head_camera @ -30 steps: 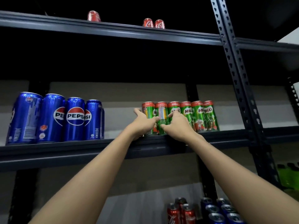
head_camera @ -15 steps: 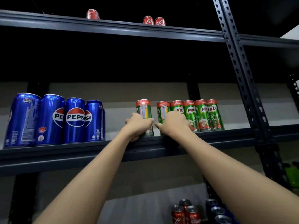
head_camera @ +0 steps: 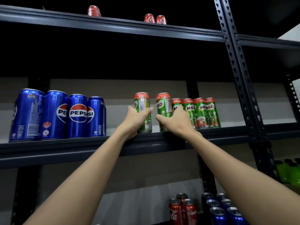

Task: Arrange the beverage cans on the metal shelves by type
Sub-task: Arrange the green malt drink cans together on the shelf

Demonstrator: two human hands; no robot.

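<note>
On the middle shelf (head_camera: pixel 48 148), far left, four blue Pepsi cans (head_camera: pixel 78 115) stand upright in a touching row near the front lip. I judge they are safe as long as my left forearm does not swing out that way.

Next along, my left hand (head_camera: pixel 135 120) is wrapped round the lower half of a green Milo can (head_camera: pixel 142 104), fingers curled across its front. That can stands alone, apart from the Pepsi row and apart from its neighbour. Its base looks to sit at the very front edge of the shelf. If I slide it forward any more, I reckon it tips off the lip.

Just right of it, my right hand (head_camera: pixel 176 123) grips a second Milo can (head_camera: pixel 163 108) the same way. This one sits just beside the row of four Milo cans (head_camera: pixel 201 112), and my knuckles hide part of the nearest one. The risk I see is my hand nudging that row as I shift the can, which could topple the slim cans like dominoes. I cannot tell whether either held can is lifted or resting on the shelf.

Up top, three Coca-Cola cans (head_camera: pixel 155 18) sit near the front of the upper shelf (head_camera: pixel 186 32). A knock to the metal shelves could shake them.

Below, more Coca-Cola cans (head_camera: pixel 182 210) and blue cans (head_camera: pixel 224 210) wait, right under a possible drop.
</note>
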